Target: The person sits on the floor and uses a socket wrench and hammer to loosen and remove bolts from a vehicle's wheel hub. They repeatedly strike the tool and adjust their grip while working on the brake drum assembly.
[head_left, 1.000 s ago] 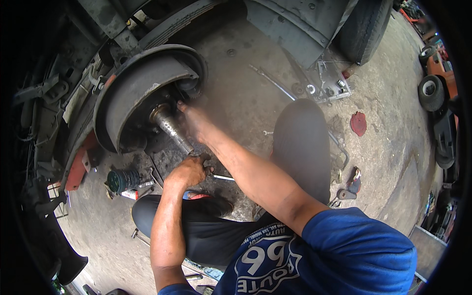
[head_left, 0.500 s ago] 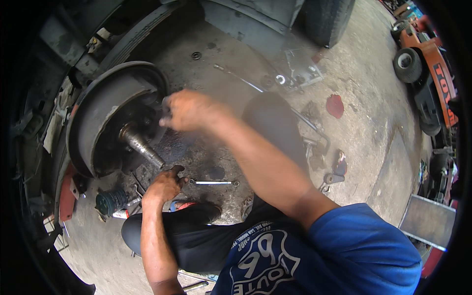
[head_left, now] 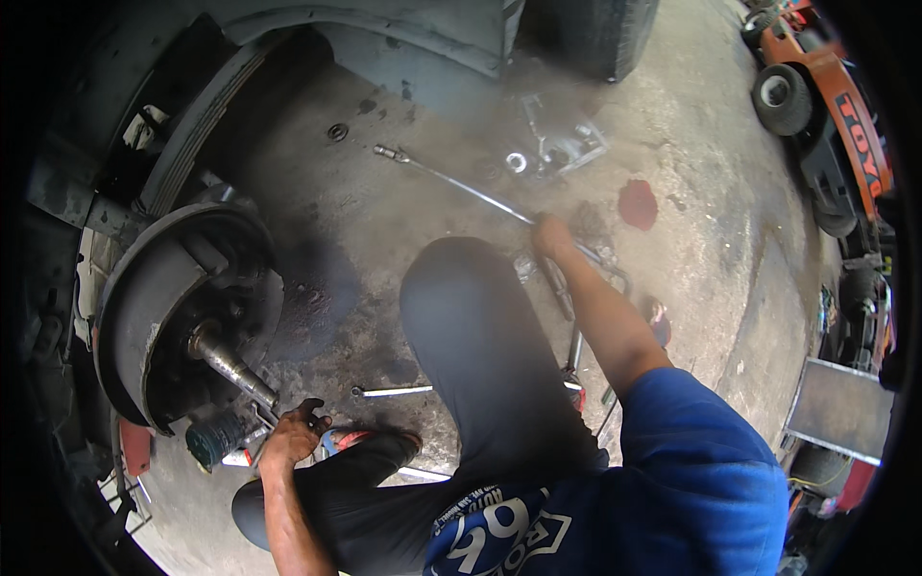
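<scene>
At the left, a brake assembly with a round backing plate and curved shoes (head_left: 144, 307) surrounds a bare metal axle spindle (head_left: 235, 367) that points toward me. My left hand (head_left: 290, 440) is just below the spindle's tip, blackened fingers loosely bent and apart, with nothing seen in them. Out to the right, my right hand (head_left: 553, 236) is closed on the middle of a long steel socket bar (head_left: 461, 185) lying on the floor. The hand partly hides the bar. Its socket end points to the far left.
A wrench (head_left: 394, 391) lies by my raised knee. A dark green can (head_left: 213, 440) stands below the brake assembly. Farther off are a clear plastic tray (head_left: 576, 149), a metal ring (head_left: 337, 132), a red stain (head_left: 638, 204) and a tyre (head_left: 610, 38). An orange vehicle (head_left: 826, 106) is at the far right.
My right hand has moved from beside the brake assembly across to the long bar on the right. My left hand stays near the spindle tip. The view has shifted, and my knee now covers part of the wrench.
</scene>
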The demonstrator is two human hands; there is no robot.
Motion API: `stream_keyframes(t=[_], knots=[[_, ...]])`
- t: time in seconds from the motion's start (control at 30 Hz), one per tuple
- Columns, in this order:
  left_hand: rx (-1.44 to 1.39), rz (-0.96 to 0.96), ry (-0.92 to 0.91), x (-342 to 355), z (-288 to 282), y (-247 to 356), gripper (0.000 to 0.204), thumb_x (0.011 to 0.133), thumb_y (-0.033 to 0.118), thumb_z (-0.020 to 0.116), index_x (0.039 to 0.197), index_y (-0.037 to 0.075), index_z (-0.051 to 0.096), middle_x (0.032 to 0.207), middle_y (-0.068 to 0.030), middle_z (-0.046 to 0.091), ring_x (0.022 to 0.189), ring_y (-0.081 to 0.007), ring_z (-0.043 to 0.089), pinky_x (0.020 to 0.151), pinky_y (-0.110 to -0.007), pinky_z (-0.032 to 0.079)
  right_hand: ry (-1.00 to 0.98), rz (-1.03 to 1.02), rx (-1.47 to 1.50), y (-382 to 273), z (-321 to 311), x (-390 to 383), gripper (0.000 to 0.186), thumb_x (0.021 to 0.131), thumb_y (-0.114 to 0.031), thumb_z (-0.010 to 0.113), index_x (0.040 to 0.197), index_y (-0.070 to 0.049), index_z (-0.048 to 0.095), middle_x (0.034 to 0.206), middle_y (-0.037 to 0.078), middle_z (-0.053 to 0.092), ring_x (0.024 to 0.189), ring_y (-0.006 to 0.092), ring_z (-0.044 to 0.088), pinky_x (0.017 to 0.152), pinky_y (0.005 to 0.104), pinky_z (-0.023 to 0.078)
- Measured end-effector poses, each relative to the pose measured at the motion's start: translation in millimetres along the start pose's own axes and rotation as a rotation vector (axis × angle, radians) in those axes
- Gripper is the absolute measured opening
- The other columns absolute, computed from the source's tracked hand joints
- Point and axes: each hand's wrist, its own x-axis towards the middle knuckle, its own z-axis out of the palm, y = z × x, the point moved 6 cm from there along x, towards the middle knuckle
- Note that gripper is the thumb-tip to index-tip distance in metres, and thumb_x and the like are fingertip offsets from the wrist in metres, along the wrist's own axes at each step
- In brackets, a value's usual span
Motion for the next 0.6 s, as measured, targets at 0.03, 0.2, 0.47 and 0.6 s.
stream_keyframes(t=[0.03,0.2,0.47,0.6], knots=[[-0.011,-0.023,-0.013,0.9,3.5,-5.9,0.048,0.097,0.039,0.064,0.136,0.012,0.056,0.118,-0.0239,0.068,0.113,-0.0393,0.065,0.098,-0.046,0.049,-0.048,0.073,0.1,4.5,23.3,2.8,0.039,0.088,-0.022,0.06,0.122,-0.003,0.067,0.124,0.024,0.065,0.118,0.0374,0.062,0.1,0.0414,0.051],[-0.052,0.0,0.016,12.9,8.8,-19.0,0.046,0.096,0.033,0.066,0.135,0.009,0.056,0.117,-0.0234,0.069,0.106,-0.0371,0.069,0.092,-0.043,0.053,0.022,0.227,0.252,-1.0,61.5,6.8,0.06,0.086,-0.017,0.059,0.144,-0.008,0.049,0.148,0.019,0.043,0.133,0.0414,0.047,0.107,0.047,0.046],[0.003,0.063,0.047,20.7,16.6,-29.6,0.041,0.097,0.032,0.065,0.132,0.013,0.056,0.091,-0.0183,0.074,0.089,-0.0329,0.073,0.08,-0.042,0.055,0.256,0.723,0.309,154.2,61.3,-20.0,0.075,0.084,-0.021,0.063,0.152,-0.006,0.033,0.156,0.021,0.036,0.144,0.0373,0.037,0.117,0.0472,0.035],[-0.099,-0.026,-0.04,28.4,20.4,-27.2,0.042,0.096,0.033,0.065,0.13,0.009,0.058,0.099,-0.0196,0.074,0.092,-0.0313,0.073,0.082,-0.041,0.055,-0.029,0.749,0.469,194.3,73.0,-45.5,0.053,0.085,-0.023,0.063,0.134,-0.004,0.058,0.152,0.018,0.044,0.143,0.0342,0.04,0.114,0.0502,0.036]])
